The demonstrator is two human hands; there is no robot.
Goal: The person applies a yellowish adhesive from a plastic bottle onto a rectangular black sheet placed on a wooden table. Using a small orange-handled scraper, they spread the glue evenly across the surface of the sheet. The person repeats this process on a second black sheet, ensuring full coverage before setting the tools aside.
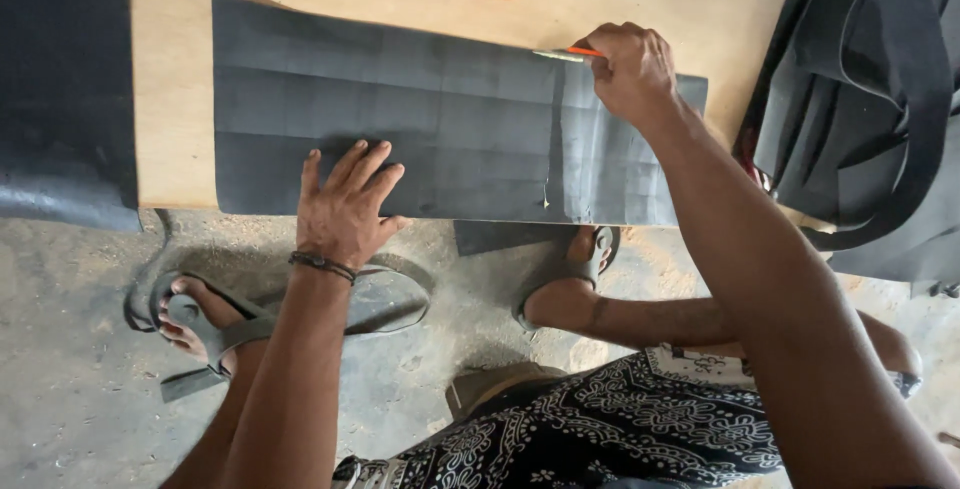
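The dark rubber sheet lies flat on the wooden worktop. The left hand presses spread fingers on the sheet's near edge. The right hand is closed around an orange-handled knife at the sheet's far edge. If the sheet slides under that palm, the cut could wander off line.

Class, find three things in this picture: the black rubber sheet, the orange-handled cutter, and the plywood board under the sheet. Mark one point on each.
Black rubber sheet (420, 109), head view: bare middle of the sheet.
Orange-handled cutter (570, 53), head view: blade end, just ahead of the right hand.
Plywood board (172, 79), head view: bare wood left of the sheet.
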